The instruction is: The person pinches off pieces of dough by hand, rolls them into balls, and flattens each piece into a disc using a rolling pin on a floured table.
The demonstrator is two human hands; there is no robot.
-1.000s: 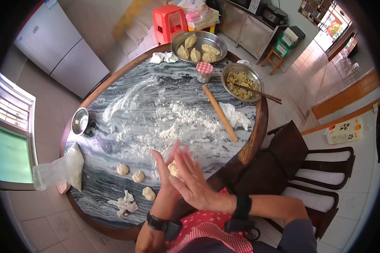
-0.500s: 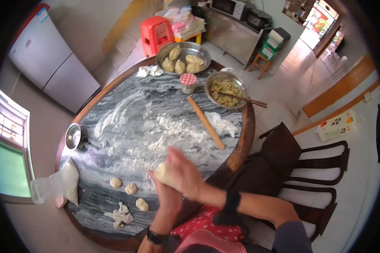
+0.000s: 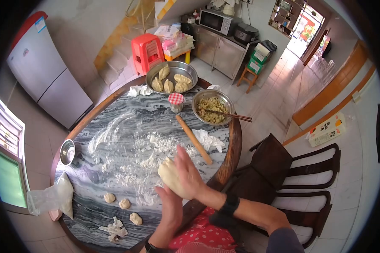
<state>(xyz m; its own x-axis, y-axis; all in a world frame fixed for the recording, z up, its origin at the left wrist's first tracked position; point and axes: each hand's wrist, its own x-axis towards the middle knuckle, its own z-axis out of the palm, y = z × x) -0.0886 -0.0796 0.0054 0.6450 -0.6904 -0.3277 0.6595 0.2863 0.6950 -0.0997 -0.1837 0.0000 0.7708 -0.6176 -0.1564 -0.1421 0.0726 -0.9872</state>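
A pale, plump dough dumpling (image 3: 171,178) is between my two hands, above the table's near right edge. My right hand (image 3: 187,172) is upright with its palm and straight fingers against the dumpling's right side. Lower down, my left hand (image 3: 170,206) supports it from beneath, its fingers partly hidden. On the tabletop left of my hands lie three small dough balls (image 3: 124,203). Loose flour (image 3: 156,145) is scattered just beyond the hands, and a wooden rolling pin (image 3: 194,140) rests past them to the right.
Shaped dumplings lie in a metal pan (image 3: 190,69) at the back. Beside it are a checked-lid jar (image 3: 176,103) and a bowl of chopped filling (image 3: 213,107) with chopsticks. A small metal bowl (image 3: 67,152) and a plastic bag (image 3: 64,196) stand left; dark chairs (image 3: 264,162) stand right.
My right hand has come upright from lying across the dumpling, showing more of the dough. My left hand sits lower. The camera view has shifted, moving the table down and left.
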